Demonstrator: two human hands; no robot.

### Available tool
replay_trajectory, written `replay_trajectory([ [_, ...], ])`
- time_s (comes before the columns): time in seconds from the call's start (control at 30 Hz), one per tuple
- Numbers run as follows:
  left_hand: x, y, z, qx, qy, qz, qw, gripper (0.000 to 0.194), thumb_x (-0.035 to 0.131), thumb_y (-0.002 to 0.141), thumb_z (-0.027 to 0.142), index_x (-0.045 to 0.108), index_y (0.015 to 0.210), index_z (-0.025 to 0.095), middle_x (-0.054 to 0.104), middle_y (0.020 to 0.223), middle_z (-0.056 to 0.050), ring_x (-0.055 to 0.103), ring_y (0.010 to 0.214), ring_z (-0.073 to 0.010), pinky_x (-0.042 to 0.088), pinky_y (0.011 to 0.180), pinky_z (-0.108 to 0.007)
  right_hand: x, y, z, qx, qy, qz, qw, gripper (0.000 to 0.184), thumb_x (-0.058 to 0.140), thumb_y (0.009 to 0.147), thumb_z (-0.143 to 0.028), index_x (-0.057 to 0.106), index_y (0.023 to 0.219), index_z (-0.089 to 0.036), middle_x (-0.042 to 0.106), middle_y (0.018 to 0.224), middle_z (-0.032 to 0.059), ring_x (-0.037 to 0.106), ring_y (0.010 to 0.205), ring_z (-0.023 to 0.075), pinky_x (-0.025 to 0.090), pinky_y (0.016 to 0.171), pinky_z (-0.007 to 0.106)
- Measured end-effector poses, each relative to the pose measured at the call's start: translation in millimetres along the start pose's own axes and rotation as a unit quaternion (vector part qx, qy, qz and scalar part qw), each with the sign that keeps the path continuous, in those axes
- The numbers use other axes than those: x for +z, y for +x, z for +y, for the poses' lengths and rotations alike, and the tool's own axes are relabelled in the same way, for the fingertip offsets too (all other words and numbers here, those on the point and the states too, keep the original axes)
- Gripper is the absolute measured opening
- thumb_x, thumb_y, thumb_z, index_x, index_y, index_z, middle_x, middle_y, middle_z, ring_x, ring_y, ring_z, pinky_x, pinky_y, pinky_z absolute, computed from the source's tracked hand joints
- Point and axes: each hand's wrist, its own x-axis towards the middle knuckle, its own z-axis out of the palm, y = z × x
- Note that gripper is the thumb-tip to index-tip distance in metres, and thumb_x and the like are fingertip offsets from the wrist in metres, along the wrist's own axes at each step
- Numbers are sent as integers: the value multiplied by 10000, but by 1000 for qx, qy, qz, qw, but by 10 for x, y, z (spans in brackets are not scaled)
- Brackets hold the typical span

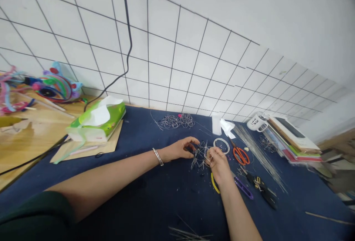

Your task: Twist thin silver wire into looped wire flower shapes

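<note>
A small spiky frame of bent wire (200,156), dark and silvery, is held just above the blue cloth between my hands. At its left side, my left hand (177,150) curves in a C shape, its thumb and fingertips at the wire's edge. The fingers of my right hand (219,162) are closed in a pinch on the right side of the frame; the exact strand between them is hidden. Beside my right wrist lie a yellow-handled tool (214,183), partly covered, and a purple-handled tool (243,188).
Orange-handled scissors (240,155), a white wire coil (222,145), black pliers (262,189) and long straight wires (260,156) lie to the right. Behind them stand a mug (256,122) and stacked books (294,141). Tangled wire (177,121) lies near the wall; a tissue pack (97,121) sits left.
</note>
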Motion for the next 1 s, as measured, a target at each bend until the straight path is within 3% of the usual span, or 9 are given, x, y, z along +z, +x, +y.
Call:
replay_trajectory([
  [0.2,124,-50,-37,113,149,81,979,383,602,667,82,474,1016,173,505,982,-51,509,821,-125,440,744,-281,76,-50,-17,-29,-12,-56,998,122,590,752,-245,547,659,-179,517,654,-6,453,605,114,357,584,243],
  [0.33,191,-96,-27,155,215,102,959,356,561,641,45,479,964,171,495,917,-33,481,732,-106,437,671,-249,120,-86,-21,-39,-10,-74,996,116,575,723,-211,535,618,-181,532,663,1,458,608,122,350,589,249],
  [0.53,221,-177,108,212,272,129,930,161,494,664,20,506,747,158,505,805,-25,481,754,-124,424,716,-265,118,-118,-80,-56,-28,-58,996,128,589,664,-231,517,566,-191,535,660,4,455,604,134,357,600,264],
  [0.73,68,-303,152,223,312,130,914,145,479,686,23,529,697,159,519,763,-28,497,753,-127,425,712,-260,102,-121,-104,-75,-44,-75,993,138,577,659,-219,512,541,-191,531,642,11,453,616,144,340,602,274],
  [1.0,-68,-381,68,205,319,108,919,153,477,670,15,524,691,159,526,764,-27,509,773,-129,435,720,-259,165,-116,-111,-75,-101,-98,987,125,576,635,-194,533,518,-191,540,611,18,452,615,156,328,611,289],
])
